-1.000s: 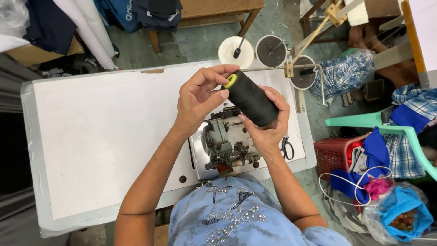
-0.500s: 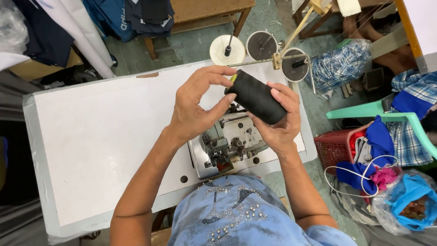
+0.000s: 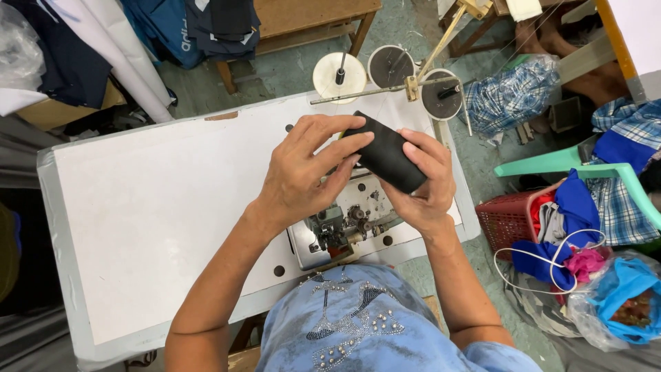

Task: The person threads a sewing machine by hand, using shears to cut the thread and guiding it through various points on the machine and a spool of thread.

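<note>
Fingers of the left hand lie over the upper end of the black thread cone, gripping it, and the right hand clasps its lower part from beneath. Both hold the cone in the air above the sewing machine, short of the thread stand behind the machine. Judging from this, the cone is not yet placed on a stand disc; the discs carry no cone.
</note>
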